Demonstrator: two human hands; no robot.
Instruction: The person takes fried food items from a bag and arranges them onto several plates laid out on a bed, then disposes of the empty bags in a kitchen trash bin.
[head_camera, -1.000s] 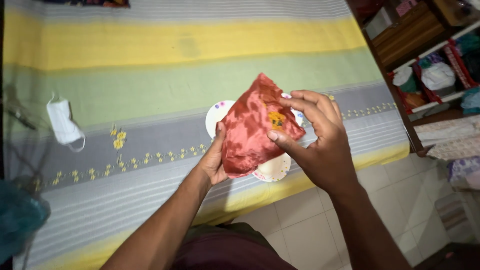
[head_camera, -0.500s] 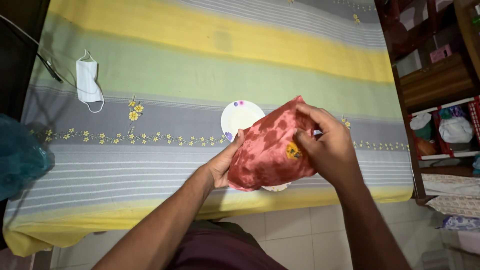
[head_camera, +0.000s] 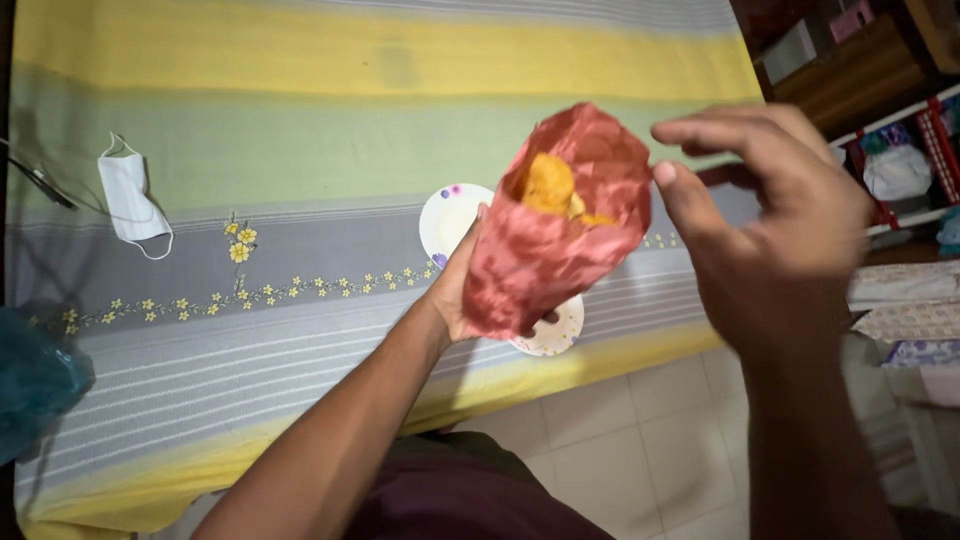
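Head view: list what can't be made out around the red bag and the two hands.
- Yellow-orange food: only its top shows in the mouth of the red bag; the bag wall hides the rest.
- Left hand: its fingers are behind the bag.
- Right hand: motion-blurred, apart from the bag; fingers open.
- White plate: its middle is covered by bag and hand.
- Teal thing: cut off by the left edge.

Warm indoor light is falling evenly across the striped cloth (head_camera: 300, 200), bright through the yellow bands. The right hand (head_camera: 770, 220) is smearing with motion blur, close to the lens and soft. The left hand (head_camera: 462, 290) is reading sharper. Shadow is pooling along the left edge, and the frame's corners are bending slightly.
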